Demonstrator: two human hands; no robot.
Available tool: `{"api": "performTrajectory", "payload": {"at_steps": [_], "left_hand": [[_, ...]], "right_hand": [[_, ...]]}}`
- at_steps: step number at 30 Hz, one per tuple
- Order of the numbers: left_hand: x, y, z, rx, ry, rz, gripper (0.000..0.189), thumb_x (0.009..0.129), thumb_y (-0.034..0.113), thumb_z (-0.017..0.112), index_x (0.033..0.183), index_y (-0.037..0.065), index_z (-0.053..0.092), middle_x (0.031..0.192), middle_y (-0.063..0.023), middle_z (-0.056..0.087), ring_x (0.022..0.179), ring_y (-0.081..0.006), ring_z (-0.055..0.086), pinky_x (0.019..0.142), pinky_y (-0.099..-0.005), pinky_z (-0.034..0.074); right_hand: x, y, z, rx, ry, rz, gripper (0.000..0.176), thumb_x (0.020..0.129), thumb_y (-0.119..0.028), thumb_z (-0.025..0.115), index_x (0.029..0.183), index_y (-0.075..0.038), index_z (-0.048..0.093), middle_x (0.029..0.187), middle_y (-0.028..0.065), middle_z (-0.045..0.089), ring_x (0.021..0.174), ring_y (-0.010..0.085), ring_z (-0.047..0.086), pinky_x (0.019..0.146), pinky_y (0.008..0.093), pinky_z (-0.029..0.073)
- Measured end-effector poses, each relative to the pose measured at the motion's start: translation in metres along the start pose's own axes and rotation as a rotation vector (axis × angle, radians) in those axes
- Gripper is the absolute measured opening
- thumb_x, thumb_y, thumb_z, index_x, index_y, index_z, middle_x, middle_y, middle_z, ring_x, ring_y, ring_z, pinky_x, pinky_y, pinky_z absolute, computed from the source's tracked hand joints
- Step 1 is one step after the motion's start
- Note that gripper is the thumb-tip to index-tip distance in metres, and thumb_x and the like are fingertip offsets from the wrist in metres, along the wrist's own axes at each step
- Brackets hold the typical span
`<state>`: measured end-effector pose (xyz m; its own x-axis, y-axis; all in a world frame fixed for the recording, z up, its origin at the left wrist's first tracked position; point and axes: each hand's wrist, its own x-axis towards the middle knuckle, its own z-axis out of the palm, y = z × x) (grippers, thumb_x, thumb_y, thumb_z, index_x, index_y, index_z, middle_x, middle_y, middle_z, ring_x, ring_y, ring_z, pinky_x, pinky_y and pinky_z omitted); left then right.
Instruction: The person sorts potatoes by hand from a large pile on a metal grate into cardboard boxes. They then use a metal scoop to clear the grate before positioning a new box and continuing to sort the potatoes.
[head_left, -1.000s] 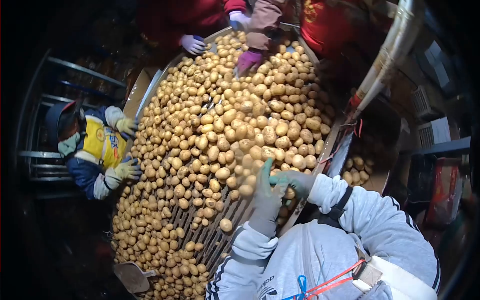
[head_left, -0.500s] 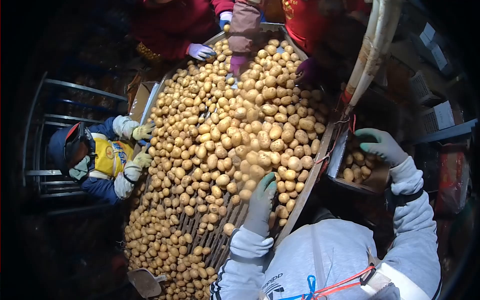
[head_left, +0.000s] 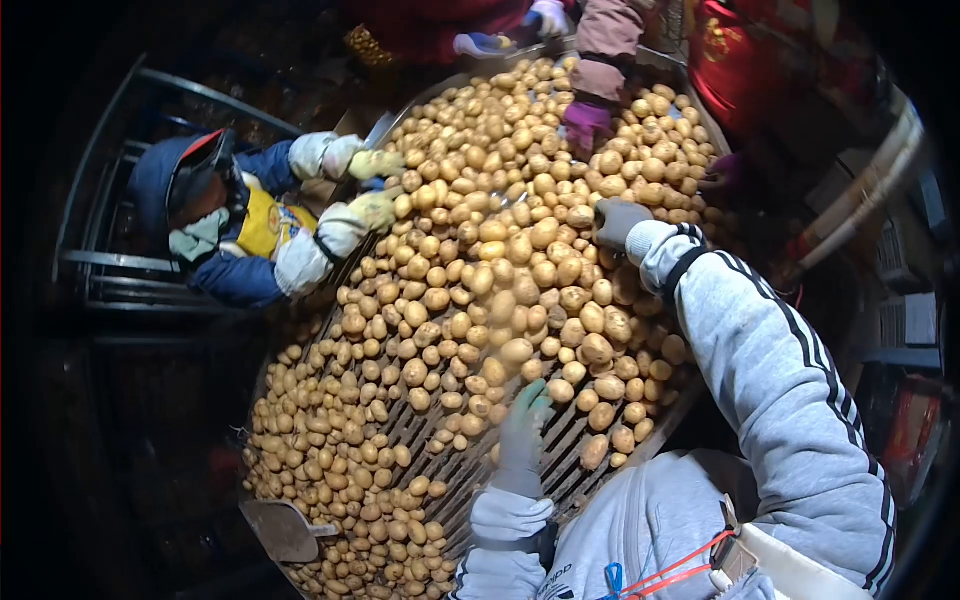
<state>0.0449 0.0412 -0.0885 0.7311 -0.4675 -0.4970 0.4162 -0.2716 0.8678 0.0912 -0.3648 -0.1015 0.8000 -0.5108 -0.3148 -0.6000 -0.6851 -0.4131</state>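
Note:
A broad heap of potatoes (head_left: 518,352) covers the slatted sorting table (head_left: 560,470). My left hand (head_left: 522,440), in a grey glove with green fingertips, is over bare slats at the heap's near edge. Its fingers stretch out toward the nearest potatoes, and no potato shows in it. My right hand (head_left: 620,222), also in a grey glove, reaches across to the upper right of the heap, fingers bent down among the potatoes. Its fingertips are hidden, so whether it grips a potato does not show.
At the left, a co-worker in a yellow apron has gloved hands (head_left: 375,187) at the table's edge. Across the table, a purple-gloved hand (head_left: 586,124) reaches into the potatoes. A scoop (head_left: 283,530) lies at the lower left; a pole (head_left: 865,195) stands at the right.
My right hand has moved from the box of potatoes at the right onto the heap. My left hand stays near the slats as potatoes around it have shifted. The camera view has turned.

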Motion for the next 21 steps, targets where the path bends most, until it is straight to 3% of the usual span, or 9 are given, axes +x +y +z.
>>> {"api": "performTrajectory", "payload": {"at_steps": [4, 5, 8, 11, 12, 14, 17, 18, 21], "left_hand": [[0.021, 0.051, -0.023, -0.025, 0.097, -0.052, 0.033, 0.105, 0.005, 0.052, 0.136, -0.002, 0.062, 0.132, -0.016, 0.065, 0.122, -0.0218, 0.061, 0.106, -0.0312, 0.049], [0.028, 0.063, -0.027, 0.203, 0.114, 0.079, 0.038, 0.106, 0.009, 0.052, 0.142, -0.001, 0.057, 0.137, -0.0185, 0.062, 0.13, -0.0242, 0.057, 0.111, -0.0332, 0.047], [0.061, 0.109, -0.022, 0.269, 0.182, 0.026, 0.046, 0.104, 0.018, 0.057, 0.146, 0.0, 0.053, 0.143, -0.019, 0.057, 0.132, -0.0256, 0.055, 0.111, -0.0346, 0.046], [0.125, 0.106, -0.025, 0.292, 0.171, 0.195, 0.05, 0.101, 0.025, 0.062, 0.145, 0.001, 0.055, 0.146, -0.018, 0.054, 0.132, -0.0266, 0.055, 0.111, -0.0355, 0.046], [0.142, 0.105, -0.013, 0.271, 0.191, 0.315, 0.05, 0.099, 0.024, 0.063, 0.144, 0.003, 0.056, 0.146, -0.0179, 0.054, 0.129, -0.0252, 0.057, 0.11, -0.0348, 0.047], [0.145, 0.141, 0.025, 0.624, 0.124, 0.418, 0.046, 0.095, 0.016, 0.066, 0.14, 0.005, 0.061, 0.143, -0.0165, 0.058, 0.135, -0.0281, 0.052, 0.117, -0.0363, 0.04], [0.175, 0.121, 0.07, 0.972, -0.024, 0.8, 0.048, 0.094, 0.025, 0.069, 0.139, 0.009, 0.062, 0.149, -0.0138, 0.055, 0.142, -0.0322, 0.046, 0.123, -0.0424, 0.032], [0.187, 0.109, 0.084, 1.127, -0.067, 0.822, 0.052, 0.095, 0.033, 0.069, 0.141, 0.011, 0.061, 0.151, -0.0122, 0.053, 0.144, -0.033, 0.043, 0.124, -0.0443, 0.027], [0.209, 0.089, 0.084, 1.38, -0.136, 0.81, 0.045, 0.103, 0.033, 0.055, 0.144, 0.015, 0.058, 0.154, -0.0126, 0.051, 0.147, -0.0302, 0.041, 0.126, -0.0447, 0.025]], "right_hand": [[0.013, -0.008, -0.018, -0.13, -0.294, 0.027, 0.056, 0.074, -0.042, 0.078, 0.118, -0.008, 0.073, 0.12, 0.0176, 0.073, 0.111, 0.0344, 0.07, 0.094, 0.0439, 0.056], [0.015, -0.003, -0.004, -0.219, -0.235, -0.05, 0.048, 0.075, -0.044, 0.078, 0.112, -0.013, 0.077, 0.111, 0.0162, 0.075, 0.105, 0.036, 0.071, 0.091, 0.0436, 0.057], [0.009, 0.007, 0.013, -0.235, -0.095, -0.144, 0.056, 0.077, -0.043, 0.079, 0.122, -0.01, 0.073, 0.115, 0.0173, 0.074, 0.106, 0.0386, 0.07, 0.093, 0.0445, 0.056], [0.01, 0.023, 0.021, 0.016, -0.015, -0.101, 0.053, 0.081, -0.038, 0.078, 0.123, -0.007, 0.071, 0.113, 0.0177, 0.074, 0.098, 0.0331, 0.073, 0.089, 0.0434, 0.058], [0.01, 0.034, 0.015, 0.483, -0.168, -0.026, 0.048, 0.087, -0.033, 0.077, 0.125, -0.005, 0.07, 0.107, 0.0129, 0.074, 0.083, 0.0231, 0.072, 0.073, 0.0384, 0.06], [-0.017, 0.045, 0.005, 1.208, -0.202, 0.079, 0.048, 0.091, -0.028, 0.075, 0.13, -0.003, 0.066, 0.101, 0.0067, 0.072, 0.074, 0.0136, 0.066, 0.058, 0.0294, 0.056], [-0.076, 0.056, -0.03, 1.518, -0.359, 0.028, 0.053, 0.096, -0.023, 0.07, 0.142, -0.003, 0.055, 0.105, 0.0045, 0.07, 0.071, 0.0109, 0.064, 0.053, 0.0236, 0.053], [-0.092, 0.058, -0.034, 1.639, -0.358, -0.008, 0.053, 0.098, -0.022, 0.067, 0.146, -0.004, 0.052, 0.108, 0.0039, 0.069, 0.073, 0.0103, 0.064, 0.055, 0.023, 0.053], [-0.125, 0.079, -0.029, 1.858, -0.188, 0.027, 0.045, 0.104, -0.021, 0.059, 0.147, -0.007, 0.052, 0.123, 0.0049, 0.065, 0.091, 0.012, 0.065, 0.067, 0.0255, 0.058]]}}
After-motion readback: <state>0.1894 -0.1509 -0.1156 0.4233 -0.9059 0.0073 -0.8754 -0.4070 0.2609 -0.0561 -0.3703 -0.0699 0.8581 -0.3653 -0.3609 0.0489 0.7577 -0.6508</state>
